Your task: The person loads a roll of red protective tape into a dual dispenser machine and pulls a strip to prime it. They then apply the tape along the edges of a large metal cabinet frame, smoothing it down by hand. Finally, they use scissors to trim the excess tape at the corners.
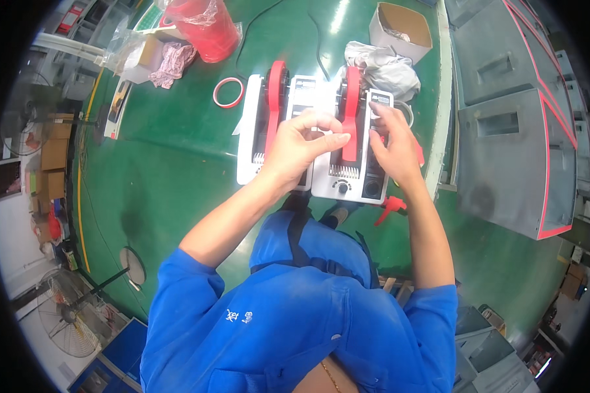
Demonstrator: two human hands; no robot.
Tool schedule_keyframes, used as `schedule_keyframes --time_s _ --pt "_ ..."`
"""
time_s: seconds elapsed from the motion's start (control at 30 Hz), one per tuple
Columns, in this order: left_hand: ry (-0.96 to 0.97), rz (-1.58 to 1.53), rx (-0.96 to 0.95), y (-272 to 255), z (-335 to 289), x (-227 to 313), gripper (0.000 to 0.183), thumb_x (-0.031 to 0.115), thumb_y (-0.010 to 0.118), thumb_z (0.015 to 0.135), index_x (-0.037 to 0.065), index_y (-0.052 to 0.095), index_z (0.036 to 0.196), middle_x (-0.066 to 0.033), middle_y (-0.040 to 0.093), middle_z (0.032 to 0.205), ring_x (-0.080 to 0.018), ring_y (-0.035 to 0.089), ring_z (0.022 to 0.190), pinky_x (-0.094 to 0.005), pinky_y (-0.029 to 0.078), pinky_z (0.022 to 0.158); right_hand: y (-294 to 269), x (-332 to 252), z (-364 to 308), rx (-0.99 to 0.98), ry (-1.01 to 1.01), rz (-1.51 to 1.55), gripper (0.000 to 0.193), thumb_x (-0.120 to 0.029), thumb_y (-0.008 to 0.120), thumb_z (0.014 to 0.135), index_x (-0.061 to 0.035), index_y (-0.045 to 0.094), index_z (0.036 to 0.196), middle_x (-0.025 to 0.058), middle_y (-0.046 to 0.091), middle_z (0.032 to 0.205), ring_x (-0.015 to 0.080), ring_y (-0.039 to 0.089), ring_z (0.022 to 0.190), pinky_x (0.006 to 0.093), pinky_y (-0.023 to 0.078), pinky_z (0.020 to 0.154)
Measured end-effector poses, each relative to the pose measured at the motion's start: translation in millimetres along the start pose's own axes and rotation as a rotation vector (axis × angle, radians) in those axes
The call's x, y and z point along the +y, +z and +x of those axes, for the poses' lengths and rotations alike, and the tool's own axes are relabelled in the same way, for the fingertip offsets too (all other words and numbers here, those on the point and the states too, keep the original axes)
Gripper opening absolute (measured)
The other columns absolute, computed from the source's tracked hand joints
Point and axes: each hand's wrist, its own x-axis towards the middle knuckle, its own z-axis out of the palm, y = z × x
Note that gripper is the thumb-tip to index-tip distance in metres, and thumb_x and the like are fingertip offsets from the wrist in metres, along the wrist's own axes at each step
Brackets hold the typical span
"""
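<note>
Two white tape dispensers stand side by side on the green surface, the left dispenser [246, 160] and the right dispenser [328, 188]. Each carries a roll of red tape. On the right one, the red tape [349, 149] runs down from its roll toward the near end. My left hand [301, 145] reaches across the left dispenser, thumb and forefinger pinched at the edge of that tape. My right hand [396, 145] hovers over the right side of the right dispenser, fingers curved and apart, with nothing visible in it.
A loose red tape ring [228, 93] lies left of the dispensers. Behind stand a red plastic-wrapped bin [206, 33], an open carton [403, 33] and a grey cloth-like bundle [390, 72]. Red scraps [391, 207] hang at the near edge. Grey cabinets [505, 144] stand to the right.
</note>
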Motion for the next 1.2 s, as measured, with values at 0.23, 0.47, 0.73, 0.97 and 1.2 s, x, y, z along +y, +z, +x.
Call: schedule_keyframes --time_s 0.23,0.47,0.73,0.97,1.2 --pt "-0.021 0.071 0.0 9 -8 16 0.01 0.007 0.065 0.075 0.004 0.06 0.082 -0.0005 0.057 0.085 -0.0092 0.051 0.081 -0.023 0.038 0.073 7 -1 22 0.007 -0.143 -0.218 0.071 -0.007 0.067 0.061 -0.0103 0.036 0.124 0.014 0.041 0.12 0.032 0.041 0.109 0.0373 0.036 0.09" --pt "-0.035 -0.018 -0.028 17 -8 23 0.012 0.006 0.065 0.074 0.004 0.06 0.085 -0.0017 0.059 0.085 -0.0088 0.053 0.079 -0.023 0.039 0.073 17 18 49 -0.113 -0.215 -0.453 0.085 -0.014 0.074 0.053 -0.0147 0.034 0.127 0.0124 0.035 0.128 0.031 0.038 0.115 0.0417 0.035 0.091" --pt "-0.082 0.132 0.033 -3 -13 -5 0.009 0.006 0.066 0.073 0.006 0.06 0.081 0.0016 0.059 0.078 -0.0043 0.052 0.07 -0.0187 0.041 0.062 -11 -16 -3 -0.174 0.263 0.44 0.045 -0.013 0.066 0.073 -0.0029 0.048 0.113 0.0101 0.056 0.1 0.0156 0.055 0.092 0.0279 0.043 0.079" --pt "-0.092 0.39 0.018 1 -15 -28 0.011 0.009 0.067 0.072 0.004 0.061 0.081 0.0006 0.06 0.073 -0.0052 0.053 0.064 -0.0189 0.042 0.058 5 -26 -33 -0.203 0.3 0.625 0.02 -0.008 0.061 0.077 0.0011 0.056 0.095 0.0063 0.061 0.082 0.0087 0.056 0.075 0.0223 0.044 0.067" --pt "-0.03 0.72 0.023 -3 -6 -57 0.012 0.008 0.066 0.071 0.002 0.061 0.081 -0.0037 0.062 0.069 -0.0065 0.057 0.064 -0.0209 0.044 0.058 11 -27 -36 -0.125 0.195 0.038 0.024 -0.009 0.06 0.072 -0.0051 0.057 0.095 0.0087 0.062 0.079 0.0222 0.057 0.074 0.0314 0.045 0.066"
